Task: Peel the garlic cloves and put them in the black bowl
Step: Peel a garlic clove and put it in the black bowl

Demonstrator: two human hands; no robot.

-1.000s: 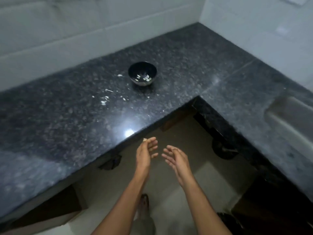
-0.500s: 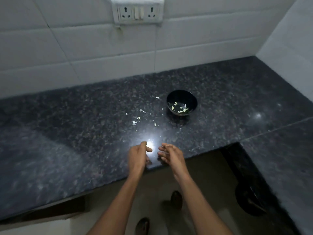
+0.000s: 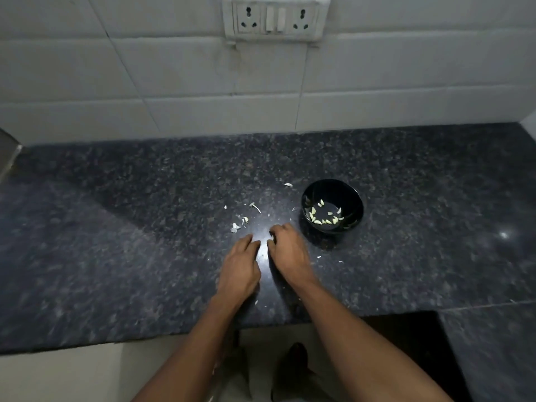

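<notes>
Head view: both hands are hovering low over the counter [image 3: 116,256], knuckles up. The left hand [image 3: 239,271] is lying with fingers extended and holding nothing visible. The right hand [image 3: 287,253] is curling its fingers under; whether it is pinching a clove cannot be told. The black bowl [image 3: 352,198], just beside the right hand for short drops, is holding the peeled cloves [image 3: 324,217]. Skins [image 3: 236,226] are lying scattered beyond the left hand. Dark speckled stone is meeting a white tiled wall [image 3: 174,82] carrying a socket plate [image 3: 275,18].
</notes>
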